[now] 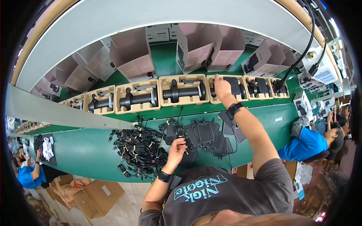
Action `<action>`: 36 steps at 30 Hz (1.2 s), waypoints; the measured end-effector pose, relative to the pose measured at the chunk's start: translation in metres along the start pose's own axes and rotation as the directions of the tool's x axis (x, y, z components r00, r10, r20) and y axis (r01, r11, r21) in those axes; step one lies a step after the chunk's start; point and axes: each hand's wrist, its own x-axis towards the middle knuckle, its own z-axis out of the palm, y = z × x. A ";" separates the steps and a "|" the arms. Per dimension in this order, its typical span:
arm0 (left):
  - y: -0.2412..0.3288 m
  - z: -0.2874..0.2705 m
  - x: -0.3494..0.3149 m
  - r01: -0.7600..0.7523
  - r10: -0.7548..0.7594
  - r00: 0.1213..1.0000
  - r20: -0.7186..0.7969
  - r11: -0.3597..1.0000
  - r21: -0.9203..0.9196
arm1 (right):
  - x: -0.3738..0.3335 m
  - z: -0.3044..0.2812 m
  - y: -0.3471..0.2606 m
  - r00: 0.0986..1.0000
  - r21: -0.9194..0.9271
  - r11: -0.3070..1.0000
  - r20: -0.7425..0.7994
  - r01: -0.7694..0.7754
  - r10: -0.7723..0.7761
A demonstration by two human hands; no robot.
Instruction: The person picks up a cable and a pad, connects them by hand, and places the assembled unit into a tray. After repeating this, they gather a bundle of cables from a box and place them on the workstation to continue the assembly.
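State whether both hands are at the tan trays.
No, the right hand is at a tan tray, but the left hand is by black adapters.

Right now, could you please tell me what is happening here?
The person's right hand is at a tan moulded tray, one of a row, beside a black block in it. The left hand is by black adapters; I cannot tell whether it grips anything. Bundled black cables lie to its left.

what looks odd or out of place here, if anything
Nothing looks clearly spilled or damaged. Messiest is the cable pile on the bench, left of the adapters: it sprawls in overlapping loops, while the trays beyond stand in a neat row.
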 end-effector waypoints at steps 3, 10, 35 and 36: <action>0.000 -0.003 0.000 0.012 -0.012 1.000 -0.017 1.000 -0.022 | -0.003 0.023 -0.026 0.959 0.323 0.912 -0.036 -0.254 0.280; -0.008 -0.019 -0.005 0.049 -0.050 0.999 -0.023 0.998 -0.028 | -0.023 0.043 -0.045 0.837 0.763 0.614 -0.191 -0.201 0.512; -0.022 -0.039 -0.022 0.027 -0.027 1.000 -0.010 0.999 0.042 | -0.126 -0.031 -0.061 0.931 0.448 0.818 -0.115 0.360 -0.347; -0.021 -0.040 -0.024 0.025 -0.025 1.000 0.001 0.999 0.043 | -0.148 -0.035 -0.065 0.868 0.430 0.769 -0.075 0.473 -0.492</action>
